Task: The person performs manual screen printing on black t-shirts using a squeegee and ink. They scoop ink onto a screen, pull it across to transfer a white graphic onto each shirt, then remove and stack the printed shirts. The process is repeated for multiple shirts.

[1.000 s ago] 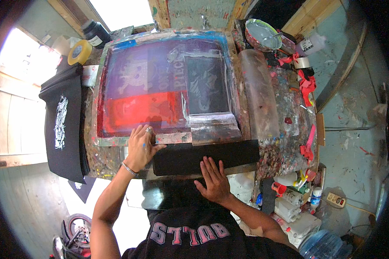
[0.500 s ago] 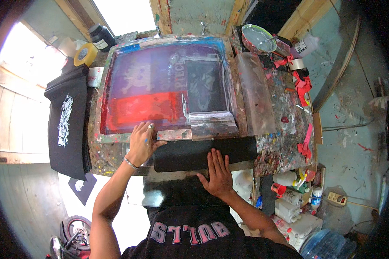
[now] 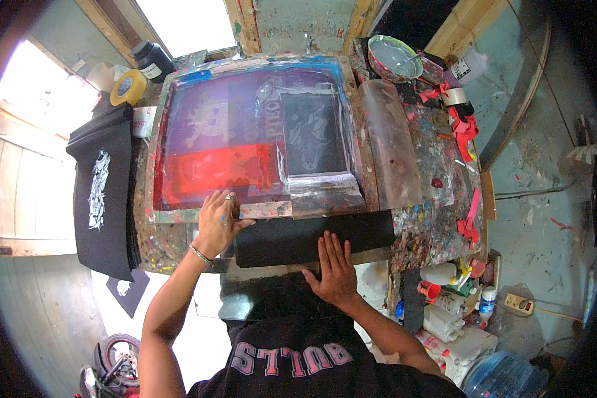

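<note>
Near the bottom edge of a paint-stained screen frame (image 3: 368, 152), my left hand (image 3: 217, 220) has its fingers curled over the rim, a ring and bracelet on it. The screen's mesh (image 3: 215, 166) is purple with a red patch and a dark panel at the right, with faint stencil designs. Under and in front of the frame lies a black sheet, apparently fabric (image 3: 278, 242), partly hidden by it. My right hand (image 3: 330, 268) rests on this sheet with fingers extended and palm down, below the frame's near edge.
A stack of printed black fabric (image 3: 86, 192) hangs at the left. Yellow tape (image 3: 127, 89) and a dark jar (image 3: 151, 60) are behind it. A clear roll (image 3: 391, 146), a bowl (image 3: 398, 63) and pink scraps (image 3: 466, 132) are on the right. Bottles (image 3: 448, 298) stand below.
Over the last second my right hand and the black sheet have shifted slightly away from me, the hand also a little rightward. My left hand stays at the frame's rim.
</note>
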